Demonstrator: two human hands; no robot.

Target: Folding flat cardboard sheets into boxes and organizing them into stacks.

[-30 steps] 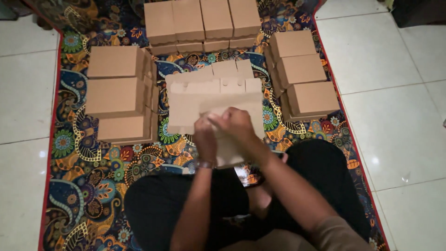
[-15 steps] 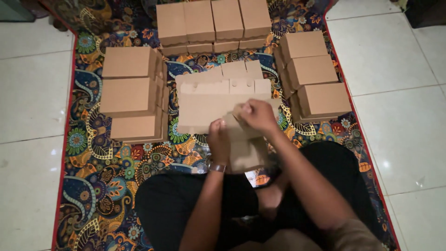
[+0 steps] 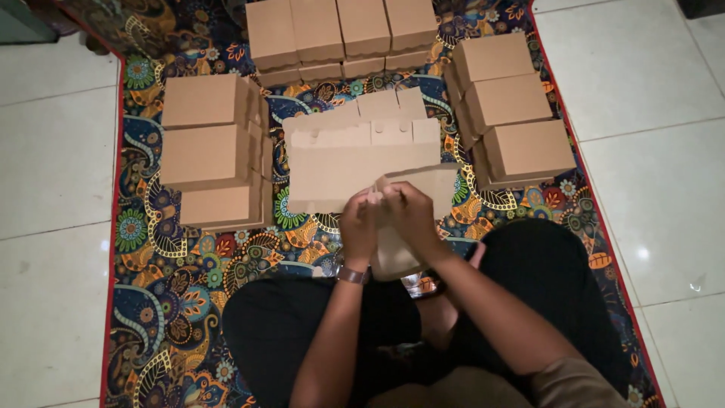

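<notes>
- Head view: person seated cross-legged on patterned rug, white tile floor either side.
- Step in hand (my read): folding a flat cardboard blank into a box; looks mid-fold, not closed up yet.
- Left hand: fingers curled tight on near-left edge of the blank, pinching a flap. Wristwatch on that wrist.
- Right hand: also curled shut on the blank, just beside left hand, knuckles touching or nearly so. Can't tell which flap each thumb presses; fingers hide the fold line.
- Blank sits btwn both hands, held up over the lap, upper panel sticking out to the right past the right hand, lower part hanging toward the knees.
- Just beyond the hands: stack of unfolded flat blanks lying on rug, tabs facing away.
- Finished boxes around: left stack, far row, right stack. All closed, well apart from hands.
- Next move, judged: needs flaps tucked into slots w/ both hands steady; dim light + hidden creases mean working by feel, risk of bending a tab.
</notes>
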